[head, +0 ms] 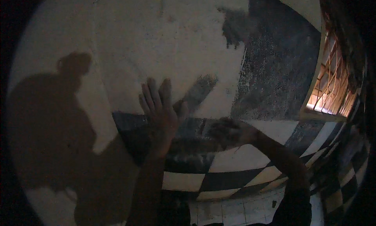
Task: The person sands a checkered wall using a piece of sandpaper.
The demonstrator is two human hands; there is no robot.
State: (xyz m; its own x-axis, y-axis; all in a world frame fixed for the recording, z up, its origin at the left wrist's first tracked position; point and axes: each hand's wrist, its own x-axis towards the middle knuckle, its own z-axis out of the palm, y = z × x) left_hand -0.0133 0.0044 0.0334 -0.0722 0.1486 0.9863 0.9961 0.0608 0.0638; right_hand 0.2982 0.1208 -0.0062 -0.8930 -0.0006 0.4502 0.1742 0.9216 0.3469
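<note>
My left hand (163,108) is raised with its fingers apart, in front of the pale wall (176,44) and beside a dark smudged mark (202,91). It holds nothing that I can see; whether the palm touches the wall cannot be told. Lower and to the right, my right hand (235,133) bends in over a dark square (188,160) of the black-and-white checkered pattern. Its fingers are blurred and dim, so anything in them is hidden. A large dark panel (273,64) with a patchy left edge covers the upper right wall.
A barred window opening (332,88) lets light in at the far right. The shadow (50,123) of a head and body falls across the left wall. White tiles (229,209) show at the bottom. A ragged dark patch (235,26) adjoins the panel.
</note>
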